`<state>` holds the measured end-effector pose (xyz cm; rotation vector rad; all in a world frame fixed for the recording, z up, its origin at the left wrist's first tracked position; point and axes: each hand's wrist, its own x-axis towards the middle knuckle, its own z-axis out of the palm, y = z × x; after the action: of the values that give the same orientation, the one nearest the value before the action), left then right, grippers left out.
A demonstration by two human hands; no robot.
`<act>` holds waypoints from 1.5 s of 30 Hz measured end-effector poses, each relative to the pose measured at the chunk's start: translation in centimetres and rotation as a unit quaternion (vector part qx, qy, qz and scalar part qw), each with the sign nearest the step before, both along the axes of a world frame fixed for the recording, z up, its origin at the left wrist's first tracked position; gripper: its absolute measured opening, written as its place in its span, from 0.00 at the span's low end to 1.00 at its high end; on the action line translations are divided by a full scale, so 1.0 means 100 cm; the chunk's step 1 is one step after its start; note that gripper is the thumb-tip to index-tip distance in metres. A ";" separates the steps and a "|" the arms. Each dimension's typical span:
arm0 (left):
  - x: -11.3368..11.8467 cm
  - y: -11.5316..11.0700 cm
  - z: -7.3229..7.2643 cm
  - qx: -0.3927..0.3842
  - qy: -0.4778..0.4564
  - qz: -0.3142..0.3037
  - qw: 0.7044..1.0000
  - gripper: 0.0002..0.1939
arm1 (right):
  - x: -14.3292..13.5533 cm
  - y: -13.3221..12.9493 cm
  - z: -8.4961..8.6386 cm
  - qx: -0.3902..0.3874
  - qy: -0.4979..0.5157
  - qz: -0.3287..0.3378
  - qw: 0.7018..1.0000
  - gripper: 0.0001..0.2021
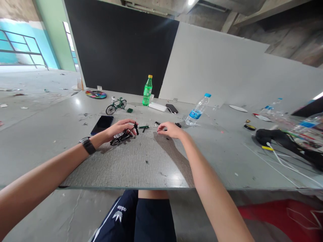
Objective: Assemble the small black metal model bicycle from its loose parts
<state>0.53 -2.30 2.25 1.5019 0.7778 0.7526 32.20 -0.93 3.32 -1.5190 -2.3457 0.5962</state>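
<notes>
My left hand [122, 127], with a dark band on its wrist, is closed round a small black model bicycle [121, 137] that leans low over the grey table. My right hand [168, 130] hovers at or just above the tabletop to the right, thumb and fingertips brought together; whatever is between them is too small to name. Between the hands lie small green and black parts [144, 127]. Another small black piece [157, 123] lies beside my right fingertips, and one more [178, 125] is behind that hand.
A green model bicycle [116, 105], a phone [102, 124] and a paint palette [96, 94] are on the left. Behind stand a green bottle [147, 90] and a white power bank [157, 107]. A water bottle [198, 110] tilts at right, with cables [285, 161] farther right.
</notes>
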 end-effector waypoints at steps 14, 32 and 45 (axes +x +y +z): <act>0.001 0.002 -0.001 -0.002 -0.018 -0.017 1.000 0.21 | -0.090 -0.023 0.028 0.166 0.181 0.077 0.966 0.08; 0.002 0.013 -0.014 0.053 -0.021 -0.033 0.998 0.14 | -0.104 -0.010 0.045 0.172 0.014 0.168 0.970 0.22; 0.002 0.008 -0.009 0.029 -0.019 -0.023 0.999 0.17 | -0.099 -0.010 0.013 0.150 0.195 0.093 0.965 0.07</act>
<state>0.73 -1.50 1.37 1.5486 0.6969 0.7729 22.35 -1.90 4.58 -0.9578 -2.1610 0.4996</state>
